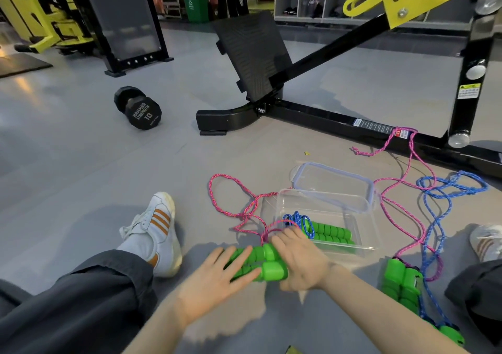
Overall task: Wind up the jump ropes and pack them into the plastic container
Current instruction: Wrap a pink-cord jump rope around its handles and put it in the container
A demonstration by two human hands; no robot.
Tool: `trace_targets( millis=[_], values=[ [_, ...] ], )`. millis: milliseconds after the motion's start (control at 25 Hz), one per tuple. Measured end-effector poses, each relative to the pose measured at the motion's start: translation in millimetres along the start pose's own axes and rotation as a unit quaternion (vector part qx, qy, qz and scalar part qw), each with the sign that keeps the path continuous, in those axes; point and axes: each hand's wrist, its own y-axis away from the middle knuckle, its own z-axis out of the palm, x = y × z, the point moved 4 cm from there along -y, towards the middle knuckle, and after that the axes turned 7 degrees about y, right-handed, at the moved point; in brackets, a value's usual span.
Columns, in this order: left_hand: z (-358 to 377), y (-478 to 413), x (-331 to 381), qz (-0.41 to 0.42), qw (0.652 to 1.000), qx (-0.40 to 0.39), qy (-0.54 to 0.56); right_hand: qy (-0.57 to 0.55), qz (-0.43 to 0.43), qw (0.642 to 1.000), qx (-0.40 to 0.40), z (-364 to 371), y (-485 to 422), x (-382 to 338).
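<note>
**Current step.** One rope is packed: a blue rope wound around its green grips lies inside the clear plastic container. The container stands open on the floor, with its lid flat on the floor against its far side. The second rope is judged to be at the start of winding.

**Hands.**
- The left hand has straight, spread fingers lying flat on a pair of green handles. It holds nothing.
- The right hand lies over the rope end of these handles, fingertips at the point where the pink rope leaves them. Motion blur hides the grip; whether it clasps the handles or only presses on them cannot be told.

**Location of the work.** The handles lie side by side on the floor, just in front of the container's near left corner. The pink rope runs in loose loops on the floor to the left of the container. A pink strand also lies draped over the base bar of the gym machine, well beyond the lid. Whether it is the same rope cannot be told.

**Next move.** Steady the handle pair with one hand, draw in the slack and lay turns around the handles. Free any strand caught on the machine bar first.

**Remaining.** A further set of green handles and a tangled loose blue rope lie on the floor to the right of the container.
</note>
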Motion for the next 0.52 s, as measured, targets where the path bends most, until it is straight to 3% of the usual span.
trace_targets(
  millis=[120,280,520],
  values=[
    [-24.9,-29.4,-42.6,-0.008,0.995,0.096,-0.015,0.021,-0.003,0.999,0.044,-47.0,-23.1,24.4],
    [-94.1,-92.0,-89.4,0.076,0.988,0.094,-0.092,0.103,0.005,0.992,0.071,-134.1,-47.0,72.2],
    [-167.0,-180.7,-110.9,0.09,0.973,0.166,-0.131,0.074,0.128,0.986,0.083,-247.8,-23.2,118.7]
  ],
)
